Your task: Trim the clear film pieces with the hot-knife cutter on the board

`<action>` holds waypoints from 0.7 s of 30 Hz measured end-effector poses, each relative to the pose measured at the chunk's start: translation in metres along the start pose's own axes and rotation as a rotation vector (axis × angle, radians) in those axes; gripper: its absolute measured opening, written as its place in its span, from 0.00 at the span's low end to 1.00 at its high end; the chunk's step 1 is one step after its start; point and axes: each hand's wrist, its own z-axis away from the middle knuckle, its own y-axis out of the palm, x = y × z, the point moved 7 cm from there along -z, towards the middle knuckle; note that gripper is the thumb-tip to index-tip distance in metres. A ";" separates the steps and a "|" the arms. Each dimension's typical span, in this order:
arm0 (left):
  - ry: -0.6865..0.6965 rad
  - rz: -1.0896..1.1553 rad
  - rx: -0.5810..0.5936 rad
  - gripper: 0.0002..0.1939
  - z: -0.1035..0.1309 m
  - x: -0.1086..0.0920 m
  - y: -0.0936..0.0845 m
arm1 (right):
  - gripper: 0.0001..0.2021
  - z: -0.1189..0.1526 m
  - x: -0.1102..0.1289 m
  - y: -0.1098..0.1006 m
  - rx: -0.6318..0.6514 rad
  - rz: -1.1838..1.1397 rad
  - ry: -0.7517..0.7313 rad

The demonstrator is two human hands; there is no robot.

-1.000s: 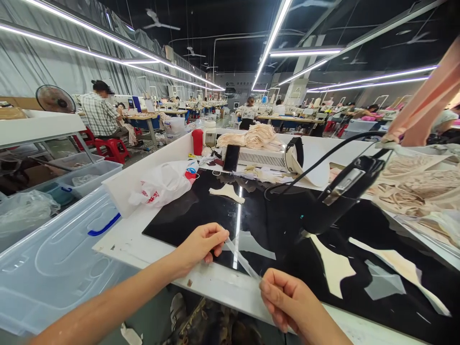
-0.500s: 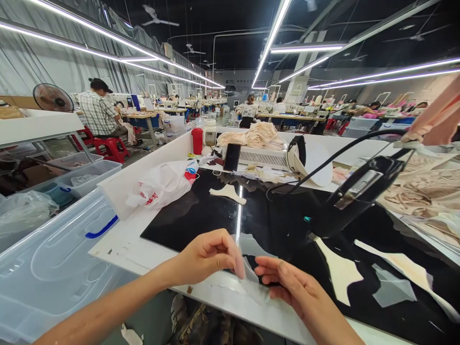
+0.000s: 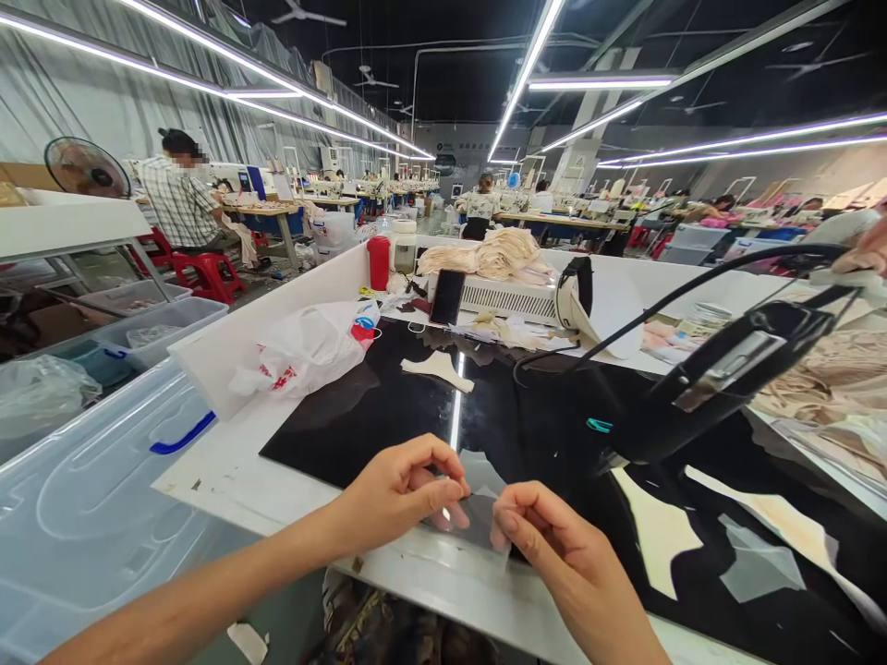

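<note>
My left hand (image 3: 406, 489) is closed in a pinch on the upper left part of a clear plastic film piece (image 3: 477, 528). On the film's right side, the fingertips of my right hand (image 3: 554, 540) are pinched together. The film hangs between both hands above the front edge of the black board (image 3: 388, 416); its outline is hard to see. Just beyond my fingers, another translucent piece (image 3: 483, 468) lies flat on the board. To the right of my right hand lie a cream fabric cutout (image 3: 657, 531), a longer cream strip (image 3: 769, 508) and a translucent cutout (image 3: 759, 559).
A black handheld machine with a cord (image 3: 721, 379) stands on the right of the board, beside a small teal clip (image 3: 599, 425). Farther back are a cream cutout (image 3: 438, 368), a white plastic bag (image 3: 311, 346), a phone (image 3: 447, 296) and stacked fabric (image 3: 509, 254). Co-workers sit beyond.
My right hand's fingers were stretched out and apart; they have closed into a pinch at the film's edge. My left fingers have curled in tighter. The view has shifted slightly.
</note>
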 end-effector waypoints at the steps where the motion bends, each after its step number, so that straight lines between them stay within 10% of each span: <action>1: -0.037 0.014 -0.008 0.19 -0.002 0.002 0.001 | 0.17 -0.002 0.001 0.001 0.028 0.018 -0.018; 8: -0.280 0.071 0.032 0.17 -0.009 0.021 0.016 | 0.16 -0.009 0.005 -0.001 -0.013 -0.012 -0.051; 21: -0.238 -0.188 -0.087 0.11 -0.032 0.022 0.006 | 0.13 -0.025 -0.013 -0.029 -0.109 0.304 -0.155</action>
